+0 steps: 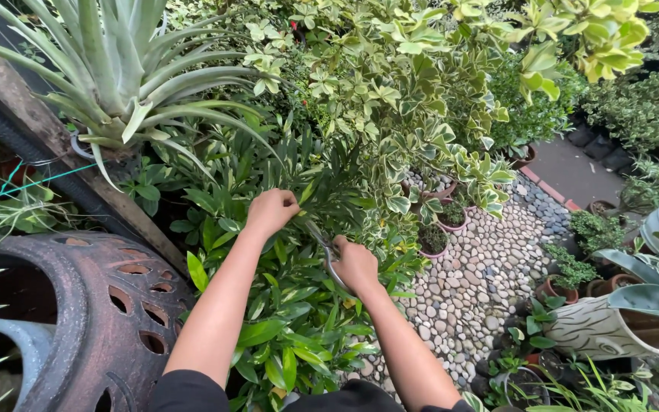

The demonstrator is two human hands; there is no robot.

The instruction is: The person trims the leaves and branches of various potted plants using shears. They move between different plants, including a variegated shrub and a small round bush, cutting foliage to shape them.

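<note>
My left hand [270, 210] is closed around a leaf or stem of a dark green leafy plant [291, 305] in front of me. My right hand [355, 266] grips a pair of metal scissors [322, 243], whose blades point up and left toward the spot my left hand holds. The blade tips are partly hidden among the leaves. Both forearms reach out from the bottom of the view over the plant.
A large brown perforated ceramic pot [93, 320] stands at lower left. A spiky agave-like plant [116, 69] is at upper left, a variegated shrub [390, 99] behind. A pebble path [482, 282] runs right, lined with small potted plants [433, 243] and a pale log-shaped planter [604, 332].
</note>
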